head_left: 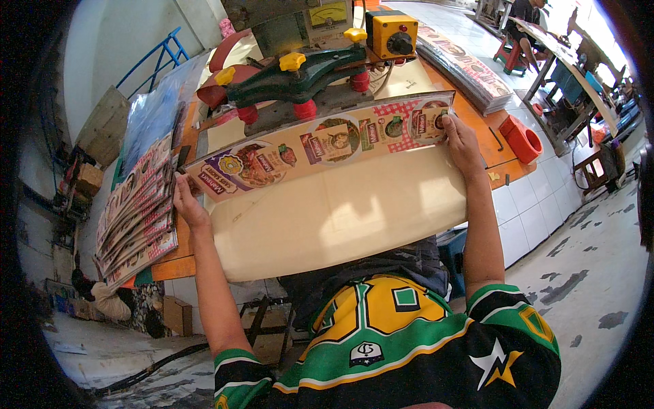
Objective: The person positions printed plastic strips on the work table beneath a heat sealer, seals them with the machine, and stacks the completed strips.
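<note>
A long printed strip [283, 158] with food pictures and a red checked pattern, its surface glossy like plastic film, stretches between my two hands. My left hand [191, 202] is closed on its left end, thumb on top. At the other end my right hand [462, 143] pinches the upper right corner. Beneath the strip a cream sheet [334, 215] covers the front of the work surface and droops over the edge towards me. Just beyond the strip stands a dark green press machine [300, 83] with yellow knobs and red feet along its bar.
A fanned pile of printed strips [139, 211] lies to the left, near clear plastic sheets [153, 112]. On the right are a neat stack of strips [470, 71], a red ring-shaped holder [521, 139] and a yellow control box [392, 35]. Another person [523, 31] sits at a far bench.
</note>
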### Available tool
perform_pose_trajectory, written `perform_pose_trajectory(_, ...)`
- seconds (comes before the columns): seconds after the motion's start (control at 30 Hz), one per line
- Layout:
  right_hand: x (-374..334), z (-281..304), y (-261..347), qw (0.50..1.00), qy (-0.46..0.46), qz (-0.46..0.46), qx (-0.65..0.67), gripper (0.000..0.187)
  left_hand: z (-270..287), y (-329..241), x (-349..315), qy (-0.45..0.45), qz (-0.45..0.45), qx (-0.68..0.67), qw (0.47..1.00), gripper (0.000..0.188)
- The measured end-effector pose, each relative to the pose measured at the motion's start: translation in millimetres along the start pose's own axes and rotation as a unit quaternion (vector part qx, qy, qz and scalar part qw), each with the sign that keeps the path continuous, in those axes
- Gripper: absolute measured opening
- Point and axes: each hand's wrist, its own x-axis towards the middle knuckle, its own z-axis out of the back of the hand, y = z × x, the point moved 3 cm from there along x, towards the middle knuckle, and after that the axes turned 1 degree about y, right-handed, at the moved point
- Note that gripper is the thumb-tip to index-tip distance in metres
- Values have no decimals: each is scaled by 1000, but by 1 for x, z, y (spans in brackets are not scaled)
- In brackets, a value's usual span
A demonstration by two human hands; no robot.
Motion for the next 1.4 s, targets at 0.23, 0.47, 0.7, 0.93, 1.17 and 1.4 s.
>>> perform_pose_trajectory(0.23, -1, 0, 0, 1000, 4, -9, -2, 49, -3, -1, -2, -14, 2, 3, 1000, 47)
perform_pose_trajectory(0.47, -1, 0, -5, 999, 0, -8, 38, 51, -1, 5, 0, -8, 14, -9, 1000, 48)
perform_pose_trajectory(0.7, 0, -1, -1, 1000, 6, -11, 22, 52, 15, 19, 5, 21, 33, -9, 999, 52)
perform_pose_trajectory(0.93, -1, 1, -1, 1000, 5, -8, 17, 54, -1, 3, 0, -2, 5, -9, 1000, 48)
perform_pose_trajectory(1.17, -1, -1, -2, 1000, 1, -4, 18, 54, 7, 7, 1, 15, 26, 7, 1000, 52)
perform_pose_trajectory(1.4, -1, 0, 3, 1000, 0, -14, 23, 52, -3, -4, -3, -10, 4, 11, 1000, 51)
